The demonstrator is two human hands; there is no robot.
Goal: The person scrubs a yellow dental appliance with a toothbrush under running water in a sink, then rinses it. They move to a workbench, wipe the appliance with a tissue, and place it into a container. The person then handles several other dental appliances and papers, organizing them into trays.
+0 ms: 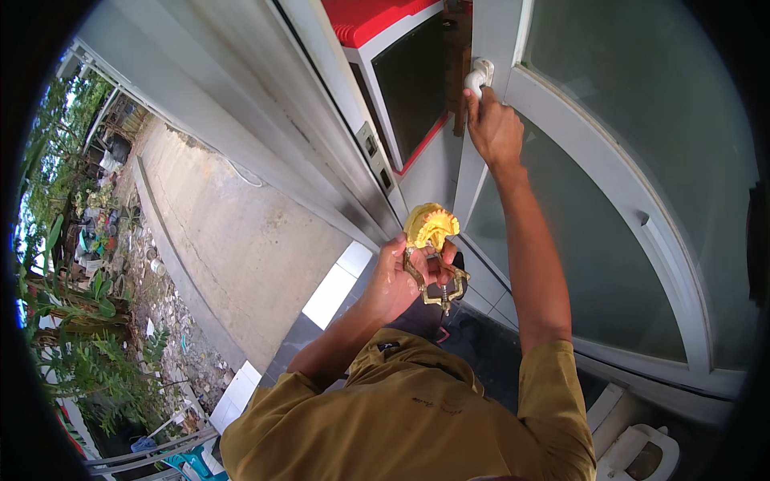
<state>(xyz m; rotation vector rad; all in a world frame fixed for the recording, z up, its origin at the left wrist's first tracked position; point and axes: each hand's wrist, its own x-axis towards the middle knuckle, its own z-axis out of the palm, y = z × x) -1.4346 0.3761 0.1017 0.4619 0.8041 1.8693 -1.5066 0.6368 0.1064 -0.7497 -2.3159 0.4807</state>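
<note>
My left hand [391, 282] is closed around a dental articulator [446, 300], a small brass-coloured hinged frame with a screw at its lower end. A yellow plaster dental cast [431, 226] with a row of teeth is mounted on top of it, tilted up in front of my chest. Farther off, my right arm is stretched out. Its hand [496, 128] grips the white door handle [479, 76], with thumb and fingers around it. The handle belongs to a white-framed door [618, 152] with frosted glass, which stands ajar. Part of the articulator is hidden by my left fingers.
A white door frame with a metal strike plate [371, 148] rises left of the gap. Beyond the gap stands a red and white cabinet [385, 40] with a dark panel. A concrete path [241, 232], plants and rubble lie outside to the left. Dark floor tiles lie below me.
</note>
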